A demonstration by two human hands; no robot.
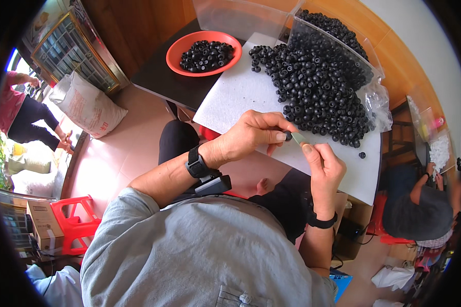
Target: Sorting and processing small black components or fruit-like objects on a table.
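Carton (44,225): dark print.
Sack (89,105): white, red print.
Left hand (245,137): thumb and fingers pinched on black piece (288,136).
Black piece: between both hands, near loose pile (317,87).
Right hand (326,169): thumb and forefinger closed on thin pale-green tool (299,139).

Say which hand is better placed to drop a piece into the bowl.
Probably the left hand: it pinches a black piece and is nearer the orange bowl; the right hand holds a green tool.
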